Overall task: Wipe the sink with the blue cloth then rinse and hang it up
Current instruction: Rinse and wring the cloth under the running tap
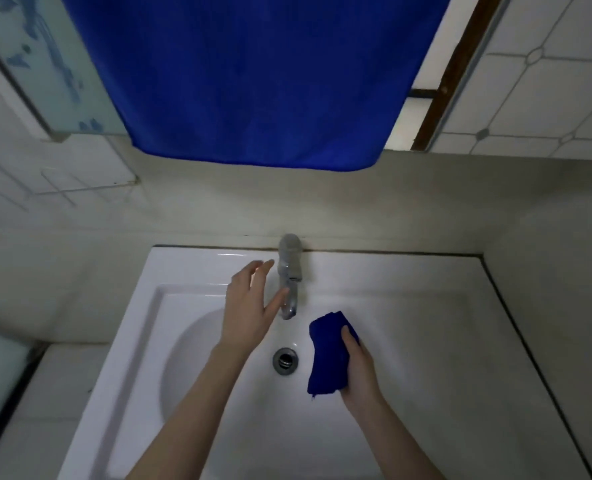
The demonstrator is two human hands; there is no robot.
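Where the left hand (249,306) hovers: 10 o'clock of the drain (285,361), fingers spread and released, just beside the tap (289,275)
State of right hand (358,368): grasping the folded blue cloth (325,358)
Place of blue cloth: over the sink (408,271) bowl, 3 o'clock of the drain
Hanging at 12 o'clock: large blue towel (253,81)

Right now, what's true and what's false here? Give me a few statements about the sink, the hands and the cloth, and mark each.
1. The right hand grips a folded blue cloth. True.
2. The left hand is open near the tap. True.
3. The cloth lies over the drain. False: the right hand holds it, to the right of the drain.
4. A big blue towel hangs above the sink. True.
5. Water streams from the tap. False: no stream shows.
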